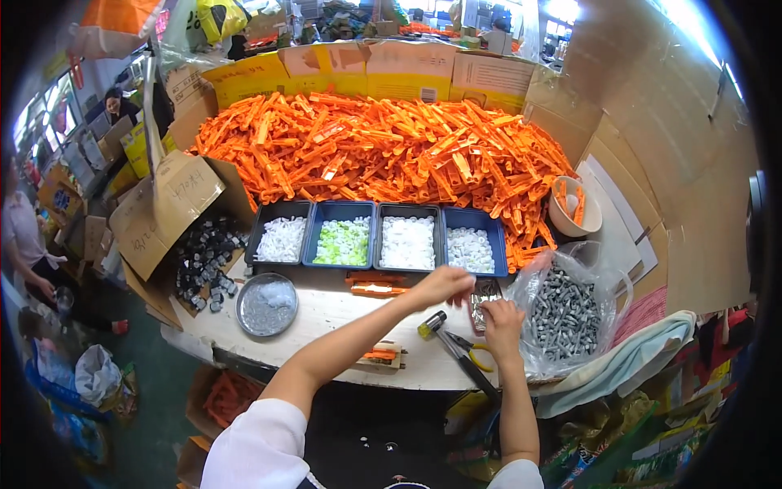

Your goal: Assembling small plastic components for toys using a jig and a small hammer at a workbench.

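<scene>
My left hand [446, 287] is held over the bench just in front of the right-hand blue tray [498, 254] of small white parts. Its fingers are drawn together, and anything in them is too small to make out. Lower and to the right, my right hand [503, 324] has bent, closed fingers at the edge of a small dark tray [486, 290]. What those fingers pinch is hidden. A hammer [466, 359], pliers with yellow handles [481, 356] and a screwdriver with a yellowish handle [430, 326] lie below the hands. A small wooden fixture [393, 355] holds an orange piece.
A large heap of orange plastic parts [366, 147] fills the back. Trays of white [283, 239] and green [343, 242] pieces stand before it. A round metal dish [267, 305], black parts [208, 261], a bag of grey pieces [568, 310] and a white bowl [588, 216] flank them.
</scene>
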### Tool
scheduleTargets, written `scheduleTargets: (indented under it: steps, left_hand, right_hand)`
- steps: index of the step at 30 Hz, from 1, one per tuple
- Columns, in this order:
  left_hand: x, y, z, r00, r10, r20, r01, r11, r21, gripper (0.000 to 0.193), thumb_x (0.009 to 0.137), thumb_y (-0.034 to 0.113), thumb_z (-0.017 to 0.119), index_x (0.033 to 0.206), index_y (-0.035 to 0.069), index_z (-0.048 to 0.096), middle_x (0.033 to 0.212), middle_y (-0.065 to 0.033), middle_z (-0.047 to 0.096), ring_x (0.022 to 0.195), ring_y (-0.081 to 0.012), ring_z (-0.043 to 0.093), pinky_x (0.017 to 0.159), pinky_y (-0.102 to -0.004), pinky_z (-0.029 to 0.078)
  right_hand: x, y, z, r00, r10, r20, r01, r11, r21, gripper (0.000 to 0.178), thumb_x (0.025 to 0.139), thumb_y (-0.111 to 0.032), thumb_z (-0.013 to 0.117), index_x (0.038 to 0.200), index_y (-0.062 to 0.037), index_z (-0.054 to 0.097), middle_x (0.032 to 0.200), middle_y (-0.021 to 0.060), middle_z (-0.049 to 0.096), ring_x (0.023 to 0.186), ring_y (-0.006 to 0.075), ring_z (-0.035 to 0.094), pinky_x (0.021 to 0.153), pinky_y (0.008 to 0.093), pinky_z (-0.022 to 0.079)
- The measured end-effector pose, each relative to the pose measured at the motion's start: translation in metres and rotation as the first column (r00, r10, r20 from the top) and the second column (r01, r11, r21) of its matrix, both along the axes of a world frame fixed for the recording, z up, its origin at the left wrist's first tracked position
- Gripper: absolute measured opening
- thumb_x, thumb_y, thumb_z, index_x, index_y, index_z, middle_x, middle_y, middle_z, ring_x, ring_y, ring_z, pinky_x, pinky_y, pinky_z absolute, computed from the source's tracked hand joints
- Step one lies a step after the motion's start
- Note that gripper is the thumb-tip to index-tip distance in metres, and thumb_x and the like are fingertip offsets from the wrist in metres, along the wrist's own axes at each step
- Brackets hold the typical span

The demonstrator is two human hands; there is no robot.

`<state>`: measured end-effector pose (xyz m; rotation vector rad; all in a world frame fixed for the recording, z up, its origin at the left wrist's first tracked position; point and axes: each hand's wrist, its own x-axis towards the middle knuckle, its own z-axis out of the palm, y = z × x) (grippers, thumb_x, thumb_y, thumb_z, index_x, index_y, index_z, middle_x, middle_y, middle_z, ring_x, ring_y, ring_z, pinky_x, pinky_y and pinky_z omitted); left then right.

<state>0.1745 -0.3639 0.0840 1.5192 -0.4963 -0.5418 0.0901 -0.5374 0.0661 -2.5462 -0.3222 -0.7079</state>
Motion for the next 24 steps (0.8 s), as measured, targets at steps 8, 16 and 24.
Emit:
scheduleTargets:
  steps: [8, 16, 24]
  left_hand:
    - [-0.113, 0.065, -0.033, 0.966, 0.066, -0.249, -0.118, 0.972, -0.201, 0.027, 0.093, 0.028, 0.047, 0.085, 0.004, 0.057, 0.072, -0.0011, 0.057, 0.061, -0.0074, 0.055, 0.056, -0.0207, 0.045]
    - [-0.163, 0.095, -0.032, 0.913, 0.295, -0.283, -0.369, 0.894, -0.256, 0.013, 0.088, 0.015, 0.057, 0.09, 0.002, 0.058, 0.078, -0.0035, 0.06, 0.066, -0.0084, 0.058, 0.062, -0.0224, 0.049]
    - [-0.183, 0.108, -0.032, 0.84, 0.258, -0.477, -0.489, 0.74, -0.462, 0.008, 0.085, 0.002, 0.055, 0.093, 0.002, 0.055, 0.084, -0.0084, 0.059, 0.075, -0.0176, 0.059, 0.069, -0.0324, 0.051]
  right_hand:
    - [-0.043, 0.069, 0.01, 0.881, 0.445, -0.163, -0.261, 0.743, 0.616, 0.008, 0.077, -0.001, 0.061, 0.085, -0.0026, 0.062, 0.075, 0.0103, 0.056, 0.07, 0.0222, 0.055, 0.062, 0.0291, 0.042]
    - [-0.072, 0.105, 0.003, 0.87, 0.491, -0.045, -0.405, 0.764, 0.502, 0.008, 0.076, 0.002, 0.061, 0.084, -0.0008, 0.062, 0.075, 0.0094, 0.057, 0.068, 0.0193, 0.055, 0.06, 0.0266, 0.042]
    - [-0.068, 0.11, 0.011, 0.868, 0.493, 0.057, -0.496, 0.858, 0.133, 0.013, 0.066, -0.001, 0.061, 0.078, -0.0074, 0.062, 0.075, 0.0068, 0.057, 0.071, 0.0261, 0.052, 0.065, 0.0363, 0.036]
